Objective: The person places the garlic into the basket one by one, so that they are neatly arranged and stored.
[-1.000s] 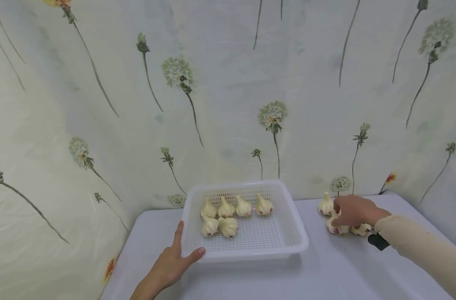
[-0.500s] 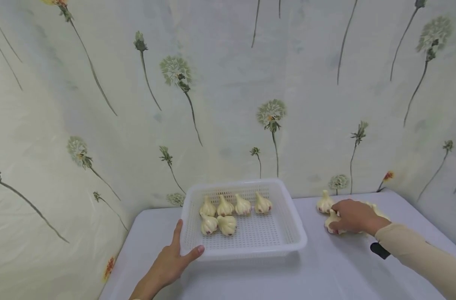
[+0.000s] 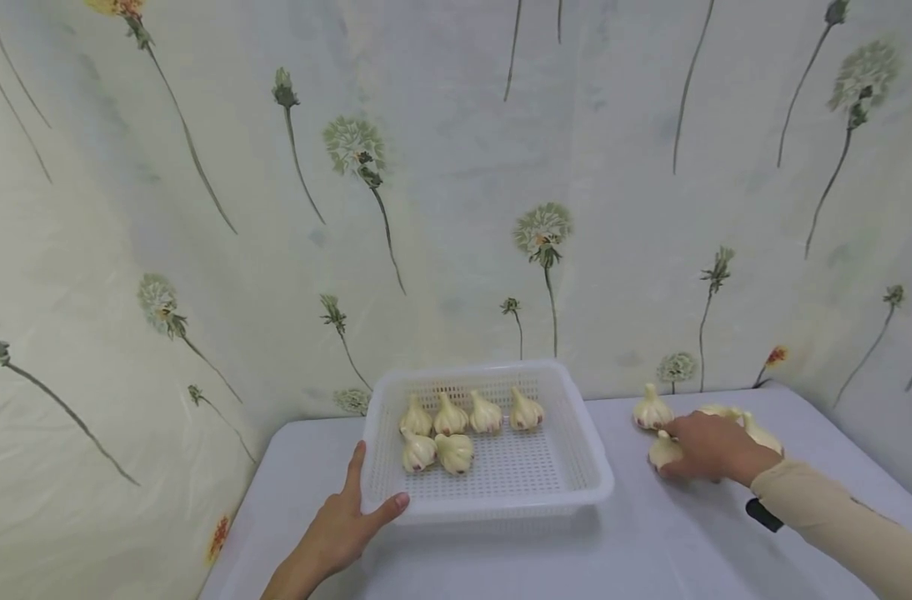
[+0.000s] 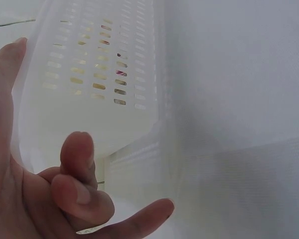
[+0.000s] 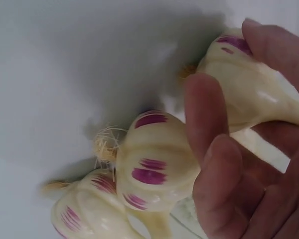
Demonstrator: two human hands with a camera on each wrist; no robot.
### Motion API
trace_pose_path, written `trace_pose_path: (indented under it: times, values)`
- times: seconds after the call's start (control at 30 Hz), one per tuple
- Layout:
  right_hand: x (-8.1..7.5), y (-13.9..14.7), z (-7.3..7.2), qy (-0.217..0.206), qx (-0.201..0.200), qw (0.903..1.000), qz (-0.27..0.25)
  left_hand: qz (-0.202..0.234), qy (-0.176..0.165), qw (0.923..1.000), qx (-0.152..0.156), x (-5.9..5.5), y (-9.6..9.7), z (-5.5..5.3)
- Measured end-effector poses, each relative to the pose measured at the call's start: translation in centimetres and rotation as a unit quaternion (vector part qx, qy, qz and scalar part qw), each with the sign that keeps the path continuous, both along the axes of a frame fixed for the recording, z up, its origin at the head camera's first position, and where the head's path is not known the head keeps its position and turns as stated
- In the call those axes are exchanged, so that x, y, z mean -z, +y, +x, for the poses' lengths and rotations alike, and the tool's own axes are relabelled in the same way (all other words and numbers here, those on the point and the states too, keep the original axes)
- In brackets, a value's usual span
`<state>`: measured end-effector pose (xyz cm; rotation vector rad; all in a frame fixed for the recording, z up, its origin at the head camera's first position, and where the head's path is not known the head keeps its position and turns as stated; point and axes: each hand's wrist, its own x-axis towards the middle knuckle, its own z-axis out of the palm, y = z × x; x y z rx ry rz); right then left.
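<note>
A white plastic basket [image 3: 493,504] stands on the table with several garlic bulbs [image 3: 456,454] inside, lined up at the back and left. My left hand [image 3: 336,525] holds its front left corner, thumb at the front rim and index finger along the left side. Over at the right, my right hand [image 3: 714,450] pinches a garlic bulb [image 5: 239,89] between thumb and fingers, low at the table. More loose garlic bulbs [image 5: 157,159] with purple marks and dry roots lie against its fingers in the right wrist view; the hand partly hides this group in the head view.
One upright garlic bulb [image 3: 653,408] stands at the far side of the right-hand group, near the wall. A pale cloth covers the table [image 3: 636,542]. Behind it hangs a curtain [image 3: 441,208] printed with dandelions.
My right hand has shifted slightly, and the front loose bulb has moved a little nearer with it. More bulbs show behind that hand. The left hand and basket have stayed put.
</note>
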<state>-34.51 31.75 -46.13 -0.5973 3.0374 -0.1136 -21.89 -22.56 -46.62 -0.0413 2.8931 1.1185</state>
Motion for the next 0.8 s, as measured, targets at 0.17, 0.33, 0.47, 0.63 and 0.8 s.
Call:
trace_pose_path:
  times: [0.17, 0.33, 0.47, 0.63, 0.8]
  values:
    - [0.2, 0.2, 0.0, -0.026, 0.001, 0.9997, -0.004, 0.004, -0.003, 1.0, 0.002, -0.1, 0.0, 0.1]
    - [0.2, 0.0, 0.0, -0.02, -0.009, 0.9998, -0.002, 0.009, -0.013, 0.9999, 0.004, 0.0, 0.1, 0.1]
    - [-0.2, -0.2, 0.0, 0.015, -0.031, 0.9992, -0.019, 0.016, -0.017, 0.9997, 0.004, 0.1, 0.0, 0.2]
    - [-2.2, -0.4, -0.5, 0.03, -0.034, 0.998, -0.045, 0.019, -0.017, 0.9997, 0.005, 0.0, 0.1, 0.2]
    - [-4.9, -1.1, -1.3, 0.01, -0.028, 0.9981, -0.054, 0.021, -0.016, 0.9996, 0.006, 0.0, 0.1, 0.2]
